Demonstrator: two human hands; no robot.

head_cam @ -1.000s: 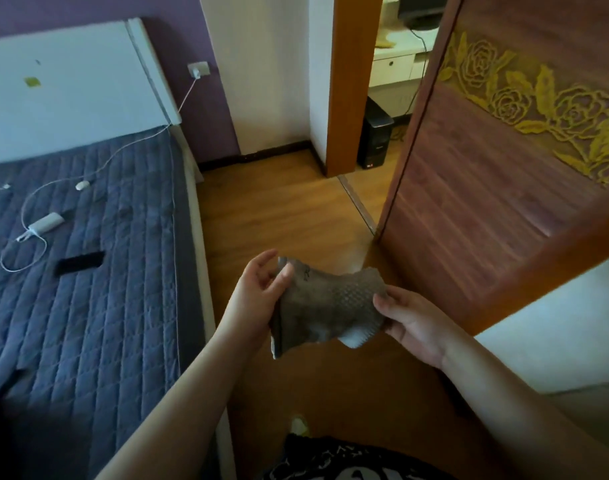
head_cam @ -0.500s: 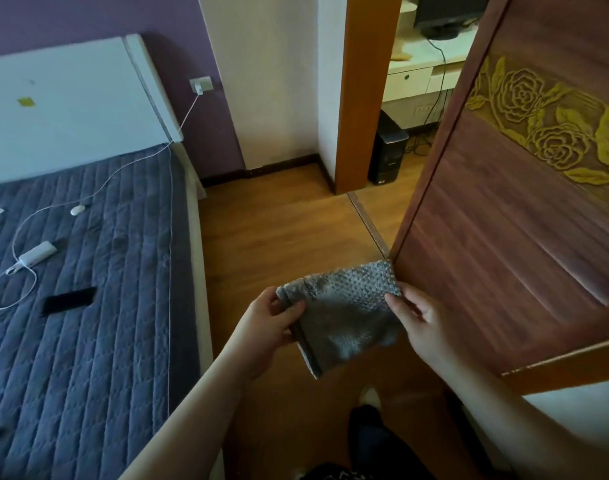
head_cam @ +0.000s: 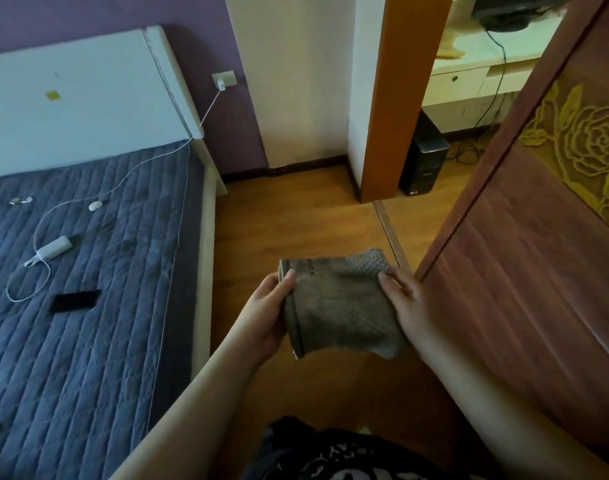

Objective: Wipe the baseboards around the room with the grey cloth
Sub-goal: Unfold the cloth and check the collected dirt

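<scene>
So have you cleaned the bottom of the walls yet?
Not yet. Done: only the cloth is picked up. In hand: left hand and right hand hold it over the floor. Left: every baseboard, starting with that dark strip by the far wall.

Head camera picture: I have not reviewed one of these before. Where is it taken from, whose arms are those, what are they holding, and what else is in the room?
There is no machine here. The camera sits on a person's head and looks forward and down, so the two bare arms coming up from the bottom edge are the wearer's own. The left hand and the right hand each grip one side of a folded grey cloth, held in the air above the wooden floor. To the left is a bed with a quilted blue cover; on it lie a white charger with its cable and a flat black object. Ahead, a dark baseboard runs along the foot of the wall. To the right stands an open wooden door with carved yellow roses. The cloth is not touching any baseboard.
</scene>
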